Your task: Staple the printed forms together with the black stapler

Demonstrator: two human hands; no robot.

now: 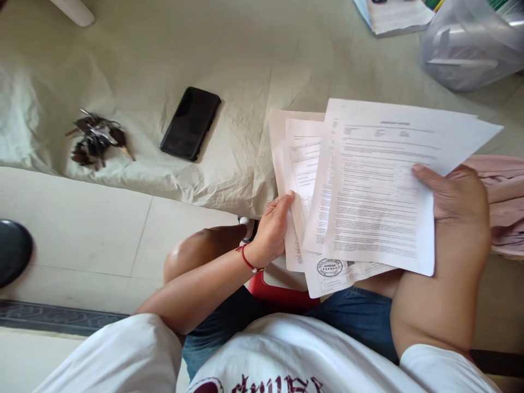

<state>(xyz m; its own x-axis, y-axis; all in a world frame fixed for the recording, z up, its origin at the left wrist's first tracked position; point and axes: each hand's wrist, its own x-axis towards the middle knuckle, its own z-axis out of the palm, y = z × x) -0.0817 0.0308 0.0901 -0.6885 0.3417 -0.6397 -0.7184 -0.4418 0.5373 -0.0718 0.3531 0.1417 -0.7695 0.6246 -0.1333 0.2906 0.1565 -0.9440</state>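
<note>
- A white T-shirt (282, 344) bears ornate maroon lettering (282, 385) across the chest, cut off by the lower edge and not legible; denim shorts (356, 311) show below it, above a red object (282, 295) between the legs.
- The left arm reaches forward from the side, a red bracelet (246, 259) at the wrist. The left hand (274, 226) is closed on the rear sheets (301, 164), thumb straight along the top face, fingers curled beneath.
- The right arm bends upward, and the right hand (460, 202) is clamped on the right side of the front sheets (380, 218), its thumb pressed flat over the print and its fingers behind.
- Fanned and overlapping, the papers are held above the lap at the edge of a pale green cover (241, 54). The front page carries a centered heading over dense lines, all too small to read.
- An oval stamp (329, 267) marks a page at the bottom of the fan, its wording unclear.
- Pink cloth (505, 191) lies beside the right hand.
- Farther left rest a dark phone (191, 124), no brand visible, and a bunch of keys (98, 136).
- At far right, a translucent plastic bag (470, 54) sits near a paper stack (399, 19).
</note>
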